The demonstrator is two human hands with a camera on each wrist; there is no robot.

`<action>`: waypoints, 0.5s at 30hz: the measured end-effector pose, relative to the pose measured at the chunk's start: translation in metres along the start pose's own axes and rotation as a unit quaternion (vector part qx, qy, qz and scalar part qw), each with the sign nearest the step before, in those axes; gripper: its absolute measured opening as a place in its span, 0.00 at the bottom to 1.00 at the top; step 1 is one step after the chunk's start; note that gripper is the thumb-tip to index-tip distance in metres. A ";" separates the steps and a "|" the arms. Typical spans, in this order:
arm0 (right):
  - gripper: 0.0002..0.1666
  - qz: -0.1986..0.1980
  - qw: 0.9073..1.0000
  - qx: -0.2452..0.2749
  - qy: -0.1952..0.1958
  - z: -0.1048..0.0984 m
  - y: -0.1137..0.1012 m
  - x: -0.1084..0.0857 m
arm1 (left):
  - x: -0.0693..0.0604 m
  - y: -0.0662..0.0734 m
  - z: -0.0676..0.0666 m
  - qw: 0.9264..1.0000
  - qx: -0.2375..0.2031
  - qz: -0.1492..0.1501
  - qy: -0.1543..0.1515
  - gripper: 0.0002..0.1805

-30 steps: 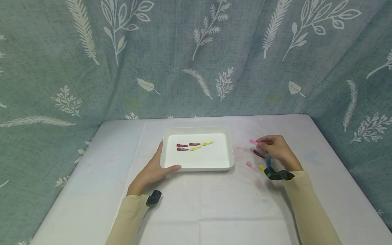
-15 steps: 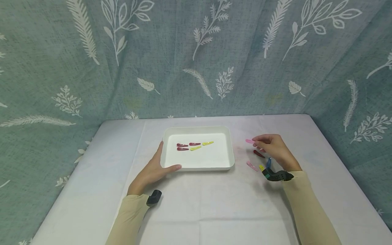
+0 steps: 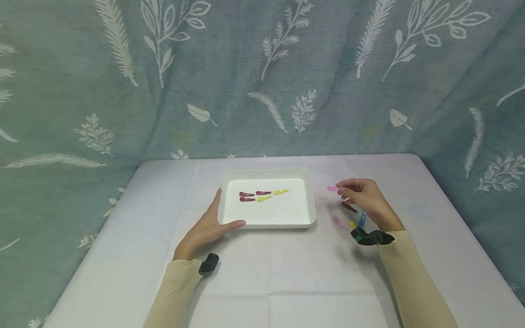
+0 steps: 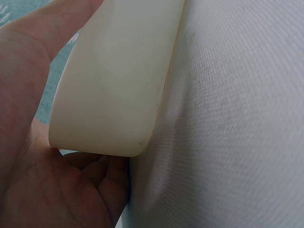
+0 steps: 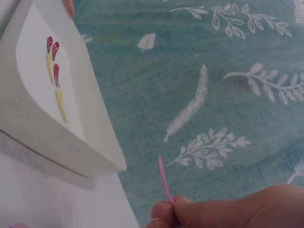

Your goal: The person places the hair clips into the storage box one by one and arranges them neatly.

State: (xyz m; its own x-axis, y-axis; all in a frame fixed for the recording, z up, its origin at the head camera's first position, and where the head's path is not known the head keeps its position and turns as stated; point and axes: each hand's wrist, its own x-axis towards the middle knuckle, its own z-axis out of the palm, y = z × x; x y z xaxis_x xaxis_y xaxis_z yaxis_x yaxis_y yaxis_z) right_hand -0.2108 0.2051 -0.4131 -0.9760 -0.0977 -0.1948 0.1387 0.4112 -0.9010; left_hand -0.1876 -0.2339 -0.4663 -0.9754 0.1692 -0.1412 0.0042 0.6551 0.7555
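My right hand (image 3: 367, 200) pinches a pink hair clip (image 3: 332, 188) above the table, right of the white tray (image 3: 270, 226); in the right wrist view the clip (image 5: 163, 180) stands up from the fingertips. The left hand (image 3: 207, 230) grips the tray's near left corner, thumb on the front rim; the left wrist view shows the palm against the tray wall (image 4: 109, 85). Inside the tray lie three dark red clips (image 3: 247, 199) and two yellow clips (image 3: 280, 192).
Below the right hand, a dark red clip (image 3: 349, 207), a blue clip (image 3: 362, 219), a pink clip (image 3: 340, 222) and a partly hidden yellow clip (image 3: 352, 225) lie on the white cloth (image 3: 287, 273). A patterned curtain (image 3: 229, 91) hangs behind the table.
The right hand has moved a little left with the pink clip, uncovering more of the blue clip. The left hand keeps its grip on the tray. The head view has shifted slightly.
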 end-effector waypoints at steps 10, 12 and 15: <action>0.22 0.002 1.000 0.000 -0.012 0.005 -0.012 0.000 | 0.000 0.000 0.001 1.000 -0.004 0.004 0.001 0.75; 0.22 0.007 1.000 0.000 -0.015 0.008 -0.014 0.001 | 0.000 0.001 0.001 1.000 -0.005 0.002 0.001 0.75; 0.21 0.020 1.000 -0.003 -0.017 0.012 -0.015 0.004 | -0.001 0.001 0.000 1.000 -0.009 0.001 -0.001 0.74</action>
State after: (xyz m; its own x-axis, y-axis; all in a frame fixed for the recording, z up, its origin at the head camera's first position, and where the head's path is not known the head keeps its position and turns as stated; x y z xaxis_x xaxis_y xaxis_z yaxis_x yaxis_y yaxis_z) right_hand -0.2150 0.1871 -0.4047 -0.9634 -0.1118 -0.2435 0.1759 0.4214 -0.8896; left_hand -0.1870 -0.2328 -0.4656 -0.9751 0.1715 -0.1405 0.0024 0.6418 0.7669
